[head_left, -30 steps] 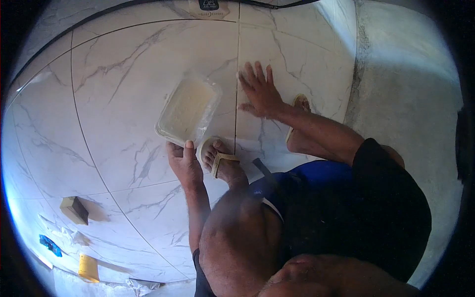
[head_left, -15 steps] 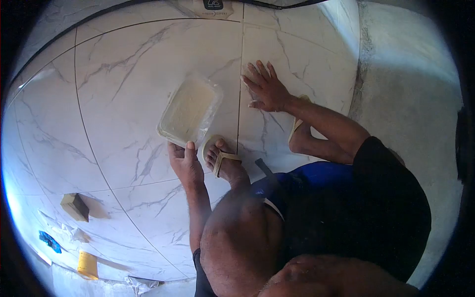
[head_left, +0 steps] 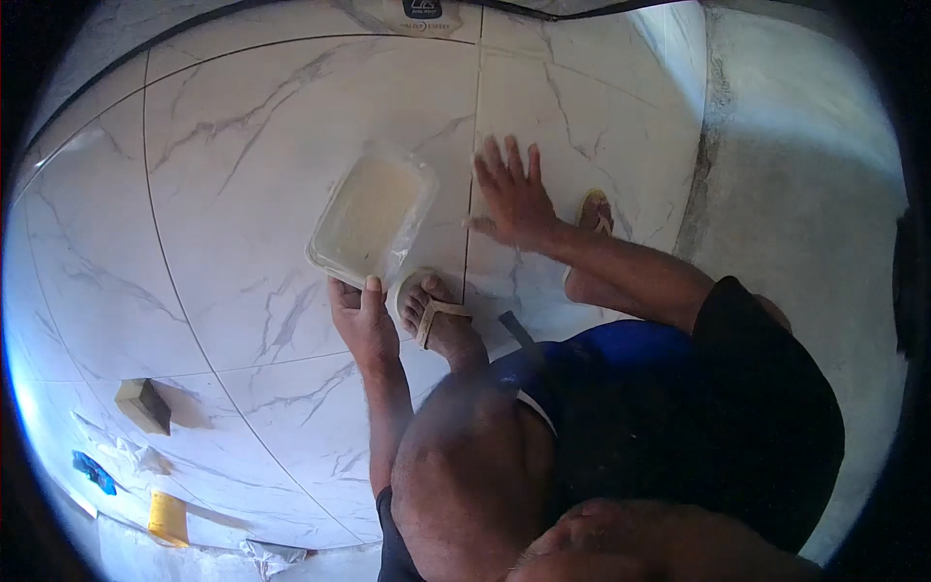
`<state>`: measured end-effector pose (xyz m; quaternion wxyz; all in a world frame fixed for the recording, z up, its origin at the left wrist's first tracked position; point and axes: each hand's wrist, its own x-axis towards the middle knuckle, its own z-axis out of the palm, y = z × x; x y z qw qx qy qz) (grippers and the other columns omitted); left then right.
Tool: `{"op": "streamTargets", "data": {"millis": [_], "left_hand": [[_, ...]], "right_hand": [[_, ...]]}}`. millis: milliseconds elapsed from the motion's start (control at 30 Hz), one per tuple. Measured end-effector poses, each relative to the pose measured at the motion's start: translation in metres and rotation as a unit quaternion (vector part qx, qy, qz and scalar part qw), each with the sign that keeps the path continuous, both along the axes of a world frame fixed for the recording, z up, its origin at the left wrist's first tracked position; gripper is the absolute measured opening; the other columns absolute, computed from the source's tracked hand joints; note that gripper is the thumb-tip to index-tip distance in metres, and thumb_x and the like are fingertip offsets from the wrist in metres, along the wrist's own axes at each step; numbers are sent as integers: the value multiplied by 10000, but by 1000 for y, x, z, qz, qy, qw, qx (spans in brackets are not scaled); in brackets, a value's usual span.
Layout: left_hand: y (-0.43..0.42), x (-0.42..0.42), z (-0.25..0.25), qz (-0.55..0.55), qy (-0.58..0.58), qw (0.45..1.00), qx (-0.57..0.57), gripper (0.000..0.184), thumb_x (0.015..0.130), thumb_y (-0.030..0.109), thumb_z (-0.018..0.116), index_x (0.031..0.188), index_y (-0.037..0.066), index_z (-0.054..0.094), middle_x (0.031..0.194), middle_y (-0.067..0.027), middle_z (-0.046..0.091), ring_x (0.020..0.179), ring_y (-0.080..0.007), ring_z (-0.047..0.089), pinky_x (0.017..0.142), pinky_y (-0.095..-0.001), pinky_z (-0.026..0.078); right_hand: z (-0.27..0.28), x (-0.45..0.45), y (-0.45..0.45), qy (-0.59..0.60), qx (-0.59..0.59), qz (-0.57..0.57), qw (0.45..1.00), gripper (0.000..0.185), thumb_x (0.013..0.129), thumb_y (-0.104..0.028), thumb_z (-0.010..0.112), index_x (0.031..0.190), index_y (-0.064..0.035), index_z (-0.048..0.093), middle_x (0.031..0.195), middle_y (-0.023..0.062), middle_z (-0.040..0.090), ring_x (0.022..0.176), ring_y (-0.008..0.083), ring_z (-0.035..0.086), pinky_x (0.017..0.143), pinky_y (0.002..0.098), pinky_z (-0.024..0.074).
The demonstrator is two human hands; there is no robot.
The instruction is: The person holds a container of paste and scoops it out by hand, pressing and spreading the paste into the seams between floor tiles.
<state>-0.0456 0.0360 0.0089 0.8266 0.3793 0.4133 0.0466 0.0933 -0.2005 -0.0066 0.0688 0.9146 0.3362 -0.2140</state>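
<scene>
Holds a clear plastic tub of pale material by its near edge on or just above the tiled floor, left hand closed on it with thumb over the rim, beside a sandalled foot. Has the right hand spread wide, gripping nothing, between tub and the floor's right edge; cannot tell palm contact from hovering. Has, well apart toward the floor's lower-left edge, a brownish block and a yellow container.
</scene>
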Motion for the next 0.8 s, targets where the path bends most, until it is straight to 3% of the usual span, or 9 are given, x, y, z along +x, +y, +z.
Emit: {"op": "streamTargets", "data": {"millis": [67,167,333,433,567,800], "left_hand": [[0,0,1,1,4,1000,-3,574,907,180,735,1358,-47,461,1263,-141,590,1169,-249,574,1051,-429,438],[1,-2,-5,2,0,1000,-5,571,907,182,734,1355,-45,464,1251,-139,592,1162,-249,576,1051,-429,442],[1,-4,-4,5,0,1000,-4,575,908,177,727,1366,-45,459,1253,-141,590,1167,-254,579,1049,-432,449],[3,-5,-8,-8,13,1000,-7,821,842,294,828,1441,-48,382,1360,-154,544,1250,-264,557,1048,-396,461],[3,-4,-9,-14,3,1000,3,799,849,286,821,1432,-49,390,1360,-163,543,1249,-272,559,1048,-402,465],[0,0,-4,0,-15,1000,6,644,898,209,760,1393,-49,438,1316,-159,569,1211,-275,566,1047,-440,456]], "right_hand": [[-13,10,-5,-55,13,-34,998,941,878,-659,559,1491,24,354,1585,281,227,1469,521,147,1131,723,111],[0,7,0,47,25,40,998,906,885,-627,586,1478,23,369,1591,265,205,1479,496,144,1145,706,124],[-7,20,-13,-32,20,2,999,937,862,-623,620,1475,40,370,1597,254,218,1486,472,148,1155,690,122],[-4,22,0,-12,-30,15,999,960,852,-633,627,1472,55,376,1606,212,241,1501,403,164,1164,669,130],[7,8,11,15,-31,94,995,975,850,-646,622,1471,65,380,1614,153,263,1509,322,184,1172,646,145],[24,28,14,-18,-92,34,995,1042,843,-689,596,1511,57,306,1613,149,267,1510,316,179,1183,627,139]]}}
